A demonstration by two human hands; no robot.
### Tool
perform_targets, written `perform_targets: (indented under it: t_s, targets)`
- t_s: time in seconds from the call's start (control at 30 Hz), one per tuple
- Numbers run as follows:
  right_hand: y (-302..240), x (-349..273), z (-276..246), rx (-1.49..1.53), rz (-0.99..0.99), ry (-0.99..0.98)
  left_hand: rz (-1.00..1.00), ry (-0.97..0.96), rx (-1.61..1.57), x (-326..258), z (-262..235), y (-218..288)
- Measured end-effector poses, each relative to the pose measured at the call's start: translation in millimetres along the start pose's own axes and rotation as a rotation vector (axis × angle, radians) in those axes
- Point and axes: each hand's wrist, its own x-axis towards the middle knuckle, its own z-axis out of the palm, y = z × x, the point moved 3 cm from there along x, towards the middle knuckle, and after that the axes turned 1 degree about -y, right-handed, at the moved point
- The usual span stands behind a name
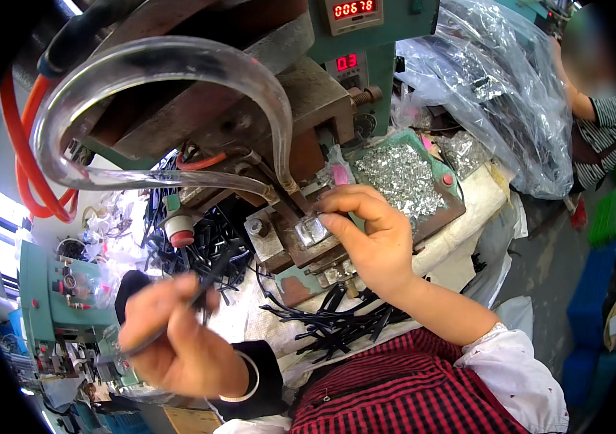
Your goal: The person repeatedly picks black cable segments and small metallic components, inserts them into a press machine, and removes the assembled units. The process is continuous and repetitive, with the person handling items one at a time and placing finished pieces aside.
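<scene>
My left hand, smeared by motion, is closed on a thin black strip that sticks up past the fingers. It is raised at the lower left, apart from the machine. At the small shiny metal die block of a bench press, my right hand has thumb and forefinger pinched together; whatever they hold is too small to name. Several black cord-like strips lie on the pale cloth below the die. A larger heap of black strips sits left of it.
Small shiny metal pieces fill a green-edged tray right of the die. A clear looped tube and the press head hang above. A red push button stands left. Beyond a plastic bag, another person's striped sleeve shows.
</scene>
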Motion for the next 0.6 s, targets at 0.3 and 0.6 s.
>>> perform_targets:
  t_s: [0.3, 0.6]
  targets:
    - [-11.3, -1.0, 18.7, 0.345, 0.318, -0.018, -0.057, 0.01, -0.042, 5.8, 11.2, -34.4]
    - [-57.1, -9.9, -46.1, -0.494, -0.114, -0.347, 0.316, -0.41, 0.163, -42.0, 13.0, -11.5]
